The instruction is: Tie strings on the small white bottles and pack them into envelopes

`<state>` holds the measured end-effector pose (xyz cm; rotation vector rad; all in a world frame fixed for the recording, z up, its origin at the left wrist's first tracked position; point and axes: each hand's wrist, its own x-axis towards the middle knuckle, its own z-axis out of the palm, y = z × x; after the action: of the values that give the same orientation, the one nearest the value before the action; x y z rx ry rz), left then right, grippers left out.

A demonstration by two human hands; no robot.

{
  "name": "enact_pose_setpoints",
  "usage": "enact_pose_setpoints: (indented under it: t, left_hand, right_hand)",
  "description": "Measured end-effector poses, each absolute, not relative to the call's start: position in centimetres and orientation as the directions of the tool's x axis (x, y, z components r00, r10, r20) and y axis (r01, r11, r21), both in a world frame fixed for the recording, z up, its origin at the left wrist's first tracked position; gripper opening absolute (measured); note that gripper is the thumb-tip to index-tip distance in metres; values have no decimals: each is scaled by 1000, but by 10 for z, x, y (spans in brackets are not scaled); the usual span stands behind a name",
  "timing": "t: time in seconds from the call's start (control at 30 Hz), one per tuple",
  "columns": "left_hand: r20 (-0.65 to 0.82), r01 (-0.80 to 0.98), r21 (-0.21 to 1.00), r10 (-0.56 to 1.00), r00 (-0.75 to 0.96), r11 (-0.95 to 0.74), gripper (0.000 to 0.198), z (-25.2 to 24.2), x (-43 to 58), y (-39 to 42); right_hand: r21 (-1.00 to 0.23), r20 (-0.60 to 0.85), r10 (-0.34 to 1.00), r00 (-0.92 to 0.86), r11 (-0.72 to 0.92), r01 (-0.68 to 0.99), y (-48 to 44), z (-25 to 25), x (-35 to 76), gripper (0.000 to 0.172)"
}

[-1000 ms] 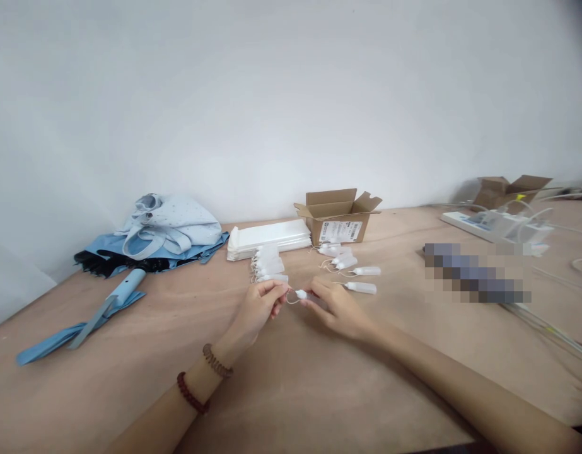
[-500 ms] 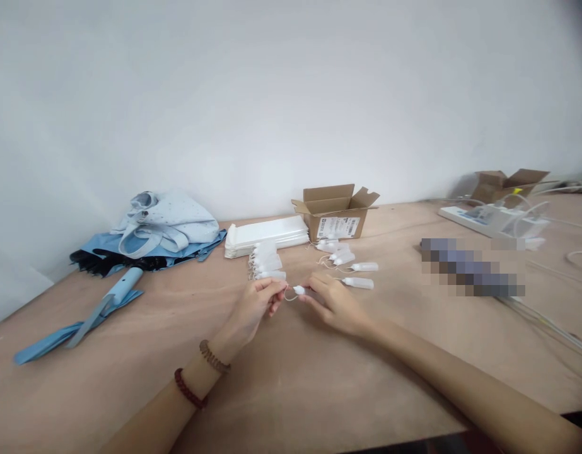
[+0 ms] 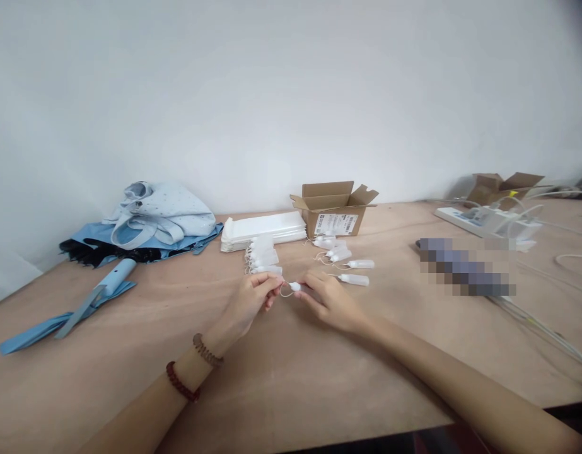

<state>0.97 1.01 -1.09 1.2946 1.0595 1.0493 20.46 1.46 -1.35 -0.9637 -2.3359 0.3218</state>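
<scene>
My right hand (image 3: 335, 301) is closed around a small translucent plastic bottle (image 3: 295, 287); its white cap points left and the fingers cover most of its body. A thin string (image 3: 285, 292) loops from the cap to my left hand (image 3: 253, 299), whose thumb and forefinger pinch it. Just beyond my left hand, several similar bottles (image 3: 265, 257) lie in an overlapping row with their strings to the left. Past my right hand more of these bottles (image 3: 360, 264) lie loosely spread, strings also leftward.
Behind the bottles are a stack of white flat packs (image 3: 265, 228) and an open cardboard box (image 3: 335, 221). A blue umbrella (image 3: 115, 277) under a pale cloth bag (image 3: 170, 214) lies at left. A power strip (image 3: 461, 219), cables and a pixelated object (image 3: 465, 268) are at right.
The view has shifted slightly, so most things appear a little further left. Both hands keep the same grip on the bottle and its string.
</scene>
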Motion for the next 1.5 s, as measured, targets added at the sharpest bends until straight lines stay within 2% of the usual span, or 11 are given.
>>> enact_pose_setpoints:
  t: [0.37,0.73,1.0,1.17,1.37,1.5]
  left_hand:
    - [76,206,971,973,217,-122,30,-17,8,10]
    - [33,137,988,969,243,-68,28,-24,12,8]
    - [20,130,990,965,260,-56,30,-21,13,7]
    - [-1,24,1000,965,263,-6,32,-18,10,14]
    - [68,161,981,963,261,-113,27,-14,9,13]
    - [69,149,983,967,246,-108,23,-11,7,15]
  right_hand:
    - [-388,442,687,-577,726,567,13,-17,204,18]
    - [-231,530,587,-611,794,563,11,-23,204,24]
    - [-231,519,593,-616,791,567,11,-22,204,24]
    - [-267,526,614,-589,777,571,15,-15,206,22]
    - [-261,505,611,-609,781,568,16,-13,207,20]
    - [-222,523,586,-619,795,564,16,-10,206,22]
